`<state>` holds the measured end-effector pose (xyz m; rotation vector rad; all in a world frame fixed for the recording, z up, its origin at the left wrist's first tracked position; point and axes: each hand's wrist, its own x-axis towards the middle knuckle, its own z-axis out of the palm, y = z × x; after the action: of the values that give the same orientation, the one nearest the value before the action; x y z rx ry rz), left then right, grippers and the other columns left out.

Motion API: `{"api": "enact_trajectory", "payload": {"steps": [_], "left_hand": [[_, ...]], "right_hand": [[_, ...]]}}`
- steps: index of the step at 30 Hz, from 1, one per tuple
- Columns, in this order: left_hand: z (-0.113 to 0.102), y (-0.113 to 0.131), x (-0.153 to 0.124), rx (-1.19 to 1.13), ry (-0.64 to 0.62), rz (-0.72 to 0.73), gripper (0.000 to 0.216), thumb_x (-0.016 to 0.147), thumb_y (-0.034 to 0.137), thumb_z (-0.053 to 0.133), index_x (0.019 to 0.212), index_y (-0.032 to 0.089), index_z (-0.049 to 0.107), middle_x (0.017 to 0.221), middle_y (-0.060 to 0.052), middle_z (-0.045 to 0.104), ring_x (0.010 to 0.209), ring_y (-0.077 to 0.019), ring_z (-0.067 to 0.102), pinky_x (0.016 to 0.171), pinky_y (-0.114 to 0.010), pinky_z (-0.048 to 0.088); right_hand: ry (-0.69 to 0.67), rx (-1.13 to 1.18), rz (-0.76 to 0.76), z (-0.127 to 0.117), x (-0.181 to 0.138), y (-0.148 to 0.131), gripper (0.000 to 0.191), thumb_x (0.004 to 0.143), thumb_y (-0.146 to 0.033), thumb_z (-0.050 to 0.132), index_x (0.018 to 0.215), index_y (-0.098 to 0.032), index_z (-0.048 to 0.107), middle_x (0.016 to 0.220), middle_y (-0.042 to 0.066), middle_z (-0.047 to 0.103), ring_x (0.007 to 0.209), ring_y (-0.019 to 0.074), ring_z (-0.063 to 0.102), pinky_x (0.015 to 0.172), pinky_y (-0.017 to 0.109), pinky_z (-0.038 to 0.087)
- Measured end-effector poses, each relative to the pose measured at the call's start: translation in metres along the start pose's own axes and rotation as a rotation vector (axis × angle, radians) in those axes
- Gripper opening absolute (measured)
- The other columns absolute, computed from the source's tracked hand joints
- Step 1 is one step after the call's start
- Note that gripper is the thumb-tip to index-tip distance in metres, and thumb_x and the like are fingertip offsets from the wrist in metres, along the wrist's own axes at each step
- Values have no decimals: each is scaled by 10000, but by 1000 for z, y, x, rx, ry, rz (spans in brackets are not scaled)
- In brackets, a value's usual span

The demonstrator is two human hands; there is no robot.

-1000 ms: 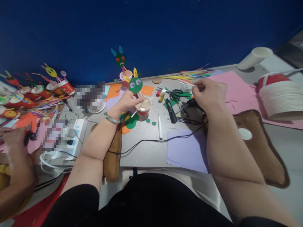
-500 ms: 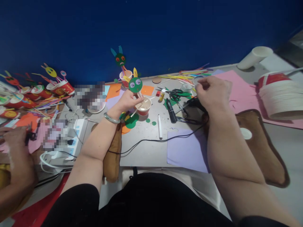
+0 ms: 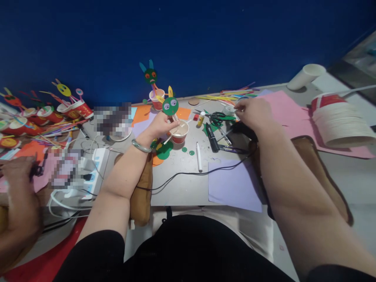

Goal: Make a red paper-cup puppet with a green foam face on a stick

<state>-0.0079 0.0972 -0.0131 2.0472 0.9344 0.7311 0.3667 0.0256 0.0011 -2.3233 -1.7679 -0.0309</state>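
Note:
My left hand (image 3: 160, 124) is closed around the stick of a green paper face (image 3: 170, 106) with eyes and yellow ears, holding it upright over a small red paper cup (image 3: 179, 133). My right hand (image 3: 254, 113) reaches to the back of the grey table, fingers pinched near a small roll of tape (image 3: 230, 109); what it holds is hidden. A jade bangle (image 3: 140, 147) circles my left wrist.
Black scissors (image 3: 217, 117), a glue bottle (image 3: 201, 118), black markers (image 3: 212, 138), a white pen (image 3: 199, 157), a cable, purple paper (image 3: 233, 186) and pink paper (image 3: 289, 113) lie around. Stacked cups (image 3: 337, 121) stand right. Finished cup figures (image 3: 67, 105) crowd the left, where another person's hand (image 3: 17, 172) works.
My right hand has moved a little left and farther back towards the tape roll. The view has shifted slightly. The left hand and the green face have stayed put.

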Motion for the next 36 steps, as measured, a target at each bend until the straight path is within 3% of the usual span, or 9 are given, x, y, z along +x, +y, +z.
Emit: {"api": "enact_trajectory", "payload": {"steps": [5, 12, 18, 26, 30, 32, 34, 36], "left_hand": [[3, -5, 2, 5, -2, -2, 213, 900, 387, 833, 859, 210, 721, 883, -65, 809, 849, -226, 753, 815, -369, 603], [2, 0, 3, -8, -39, -7, 204, 930, 379, 826, 898, 202, 729, 927, -68, 817, 887, -241, 760, 851, -373, 610], [3, -1, 4, 8, -54, -11, 273, 931, 389, 863, 820, 201, 699, 840, -61, 765, 812, -234, 721, 819, -395, 600], [5, -9, 10, -2, -48, -7, 342, 902, 467, 914, 856, 203, 701, 831, -52, 754, 812, -226, 698, 812, -382, 589], [3, -9, 11, -4, -45, 7, 336, 885, 469, 892, 822, 209, 689, 790, -36, 715, 796, -210, 663, 756, -348, 546], [3, -8, 10, -2, -33, -5, 306, 887, 421, 873, 790, 211, 673, 782, -31, 698, 783, -205, 652, 740, -348, 537], [3, -8, 10, -2, -26, -20, 289, 880, 379, 875, 776, 209, 666, 793, -35, 700, 781, -205, 653, 745, -355, 544], [4, -8, 10, -7, -31, -31, 279, 873, 354, 881, 779, 209, 662, 794, -33, 700, 775, -202, 647, 749, -357, 550]], "right_hand": [[-116, -52, -114, 8, 29, -9, 195, 786, -47, 759, 863, -225, 733, 1061, 116, 856, 972, 251, 651, 950, 412, 416], [-147, 15, -101, 16, 41, -22, 215, 753, -22, 727, 770, -230, 676, 755, -4, 724, 825, 203, 549, 1036, 456, 386], [-97, 92, -76, -4, 36, -20, 192, 846, -47, 734, 798, -228, 691, 901, 43, 787, 885, 204, 574, 963, 419, 381], [51, 602, 17, -32, -11, -34, 179, 831, -131, 816, 840, -267, 700, 856, 21, 783, 873, 221, 691, 973, 398, 547], [52, 721, -163, -31, -48, -39, 82, 838, -291, 790, 840, -269, 711, 881, 32, 793, 900, 246, 713, 1017, 451, 591], [9, 773, -249, -28, -65, -41, 150, 846, -402, 797, 867, -276, 718, 896, 39, 791, 902, 268, 726, 1024, 498, 612], [1, 811, -322, -25, -80, -44, 195, 845, -467, 802, 884, -293, 723, 1001, 62, 814, 1024, 315, 776, 1100, 565, 618], [78, 799, -393, -24, -91, -51, 166, 858, -463, 798, 871, -315, 725, 1209, 89, 834, 1271, 365, 788, 1242, 633, 568]]}}
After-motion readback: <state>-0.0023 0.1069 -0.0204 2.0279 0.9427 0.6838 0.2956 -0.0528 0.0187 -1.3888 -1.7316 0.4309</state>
